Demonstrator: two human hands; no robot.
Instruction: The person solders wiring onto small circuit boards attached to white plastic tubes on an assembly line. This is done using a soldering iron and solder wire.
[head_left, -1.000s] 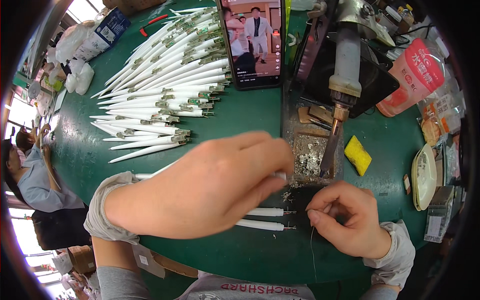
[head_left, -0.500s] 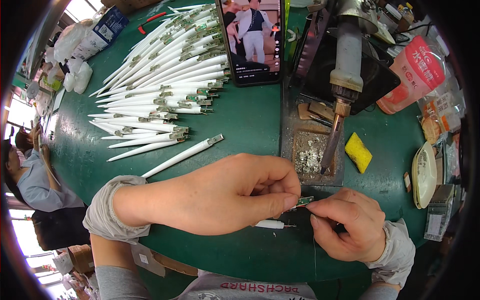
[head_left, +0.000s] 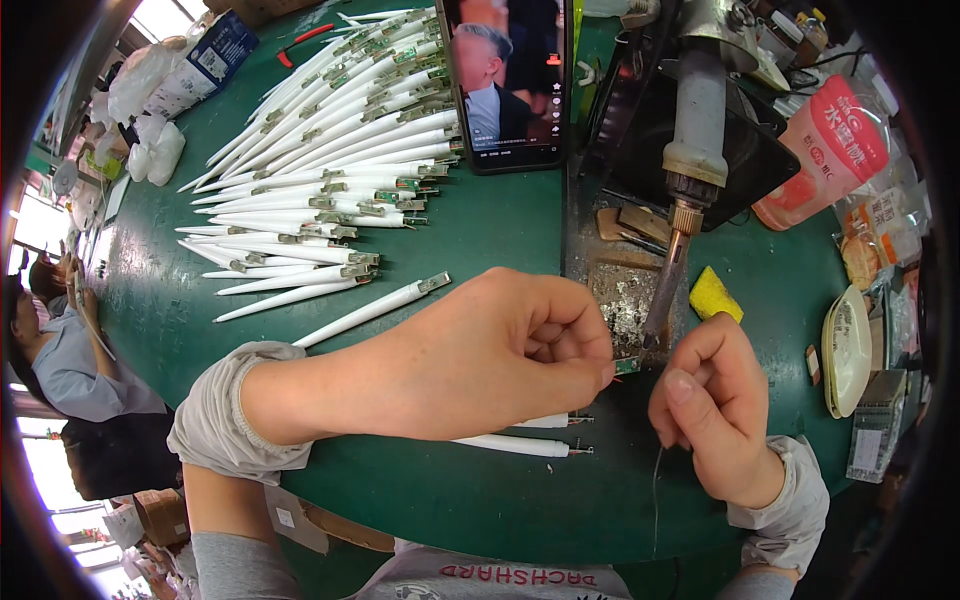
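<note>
Worktop: I look down on a green, curved-edged table [head_left: 430,505].
Stock: slender white pointed tubes [head_left: 315,190] fan across its far left.
Heat: a grey-handled metal soldering iron [head_left: 693,140] points down.
Left hand [head_left: 490,350]: fingertips pinch a small green circuit board [head_left: 627,367], just beside the iron's tip.
Right hand [head_left: 722,410]: curled, grasping a thin grey wire [head_left: 656,505] that dangles.
</note>
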